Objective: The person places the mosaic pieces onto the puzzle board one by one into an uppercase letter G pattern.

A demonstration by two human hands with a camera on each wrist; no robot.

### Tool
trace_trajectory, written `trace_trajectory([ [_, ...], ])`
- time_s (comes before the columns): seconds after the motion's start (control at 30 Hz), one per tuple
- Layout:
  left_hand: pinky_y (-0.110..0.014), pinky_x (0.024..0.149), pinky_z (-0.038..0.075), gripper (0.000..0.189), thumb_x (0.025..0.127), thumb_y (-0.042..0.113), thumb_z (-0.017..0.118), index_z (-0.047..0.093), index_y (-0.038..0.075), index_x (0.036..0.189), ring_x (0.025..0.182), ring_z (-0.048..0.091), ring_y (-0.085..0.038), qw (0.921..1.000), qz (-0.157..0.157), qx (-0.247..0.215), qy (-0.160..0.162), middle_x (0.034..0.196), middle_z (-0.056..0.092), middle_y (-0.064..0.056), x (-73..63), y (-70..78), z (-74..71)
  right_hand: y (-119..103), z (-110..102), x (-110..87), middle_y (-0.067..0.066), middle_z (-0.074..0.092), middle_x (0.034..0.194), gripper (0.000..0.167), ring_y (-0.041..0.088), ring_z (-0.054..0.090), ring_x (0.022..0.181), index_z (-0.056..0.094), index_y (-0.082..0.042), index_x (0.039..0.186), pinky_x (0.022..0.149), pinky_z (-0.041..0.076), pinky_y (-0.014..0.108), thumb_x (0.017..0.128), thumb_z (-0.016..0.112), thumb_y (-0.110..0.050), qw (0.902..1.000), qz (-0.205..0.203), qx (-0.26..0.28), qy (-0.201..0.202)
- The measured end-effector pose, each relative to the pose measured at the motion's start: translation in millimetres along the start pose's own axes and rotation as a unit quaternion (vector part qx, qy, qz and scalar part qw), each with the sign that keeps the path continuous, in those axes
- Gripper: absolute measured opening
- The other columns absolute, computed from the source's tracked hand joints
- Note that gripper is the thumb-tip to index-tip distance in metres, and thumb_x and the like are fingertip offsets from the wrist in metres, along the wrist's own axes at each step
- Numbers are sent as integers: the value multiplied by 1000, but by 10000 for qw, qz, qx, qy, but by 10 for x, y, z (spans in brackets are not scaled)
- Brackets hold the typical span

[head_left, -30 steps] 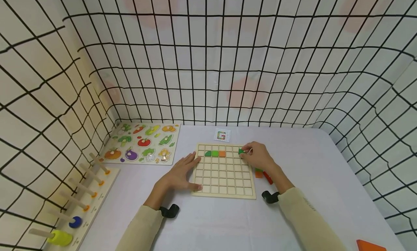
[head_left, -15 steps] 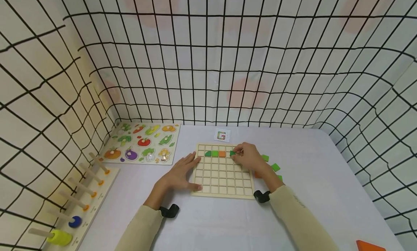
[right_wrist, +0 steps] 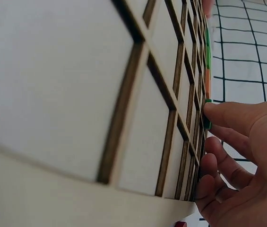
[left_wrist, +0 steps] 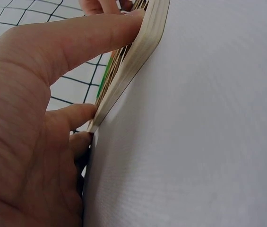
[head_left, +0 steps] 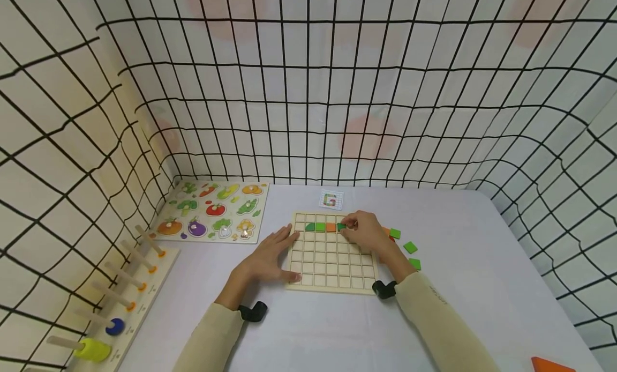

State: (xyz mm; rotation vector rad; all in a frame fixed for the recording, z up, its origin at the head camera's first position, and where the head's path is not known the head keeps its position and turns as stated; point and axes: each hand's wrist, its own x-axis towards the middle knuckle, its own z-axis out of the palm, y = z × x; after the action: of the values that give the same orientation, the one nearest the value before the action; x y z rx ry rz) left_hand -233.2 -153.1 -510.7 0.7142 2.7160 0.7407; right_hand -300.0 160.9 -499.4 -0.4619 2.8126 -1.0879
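A pale wooden grid board (head_left: 332,258) lies on the table. My left hand (head_left: 264,259) rests along its left side, fingers spread and thumb near the lower left corner; in the left wrist view the thumb (left_wrist: 95,35) presses on the rim. Near the top, a dark green tile with a curved side (head_left: 310,227), a light green square (head_left: 320,227) and an orange square (head_left: 331,227) sit in a row. My right hand (head_left: 366,232) pinches another dark green tile (head_left: 341,227) just right of the orange one. Its fingertips partly cover this tile, whose full outline is hidden.
Loose light green tiles (head_left: 410,247) lie right of the board, with orange and red pieces partly behind my right arm. A small card (head_left: 331,200) with a G pattern lies beyond the board. At left are a vegetable puzzle (head_left: 231,216) and a peg stand (head_left: 144,297).
My right hand has carried the dark green tile left, from the board's upper right to beside the orange square. More loose tiles show at right. The left hand has stayed put.
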Motion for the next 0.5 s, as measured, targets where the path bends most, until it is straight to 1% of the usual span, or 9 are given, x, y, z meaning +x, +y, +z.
trace_trajectory([
  [0.13, -51, 132, 9, 112, 78, 62, 78, 24, 19, 166, 163, 5, -26, 10000, -23, 30, -40, 175, 6, -5, -6, 8, -10, 1, 3, -10, 7, 67, 101, 24, 20, 57, 90, 77, -8, 113, 80, 51, 36, 94, 74, -22, 10000, -34, 24, 3],
  [0.37, -51, 132, 9, 111, 78, 61, 79, 24, 20, 166, 163, 4, -25, 9999, -90, 34, -46, 175, 6, -4, -7, 23, -15, 5, 1, -13, 8, 66, 103, 23, 22, 59, 93, 77, -9, 111, 83, 53, 39, 94, 75, -25, 10000, -4, 78, 16],
  [0.5, -50, 132, 9, 111, 78, 61, 79, 24, 20, 166, 163, 4, -25, 10000, -67, 48, -46, 175, 6, -4, -5, 30, -13, 16, -7, -30, 7, 67, 102, 23, 22, 60, 93, 76, -9, 111, 84, 53, 38, 94, 75, -24, 9998, 35, 175, 111],
])
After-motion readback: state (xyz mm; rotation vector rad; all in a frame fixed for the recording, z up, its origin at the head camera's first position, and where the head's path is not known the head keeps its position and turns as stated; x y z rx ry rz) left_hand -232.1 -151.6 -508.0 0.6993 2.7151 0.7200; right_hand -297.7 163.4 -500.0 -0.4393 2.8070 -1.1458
